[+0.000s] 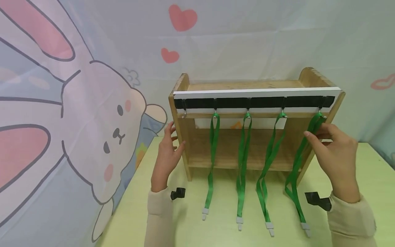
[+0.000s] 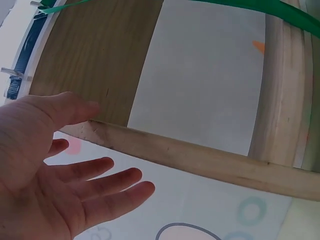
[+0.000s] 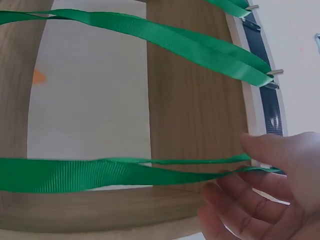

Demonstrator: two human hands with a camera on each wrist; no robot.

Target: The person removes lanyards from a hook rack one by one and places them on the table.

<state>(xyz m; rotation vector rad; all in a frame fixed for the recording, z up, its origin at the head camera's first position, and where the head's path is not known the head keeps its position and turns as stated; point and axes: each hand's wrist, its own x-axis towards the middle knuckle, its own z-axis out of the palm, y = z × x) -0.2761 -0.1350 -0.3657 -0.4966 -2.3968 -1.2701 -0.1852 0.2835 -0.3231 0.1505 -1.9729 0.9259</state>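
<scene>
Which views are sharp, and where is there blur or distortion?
Head view: evenly lit and sharp, the wooden shelf bowed slightly by the wide lens. Left wrist view: left hand close and soft, wood grain clear. Right wrist view: right hand blurred, green strap weave crisp.

The place looked like a staged recording corner rather than a lived-in room. A printed fabric backdrop [image 1: 247,41] hung behind everything, with a large cartoon rabbit [image 1: 102,137] on the left and pink hearts [image 1: 182,17] higher up. In front of it stood a pale yellow-green table [image 1: 373,178], its far edge meeting the cloth. A small wooden rack [image 1: 247,147] stood near that far edge. No household furniture showed around it.
</scene>
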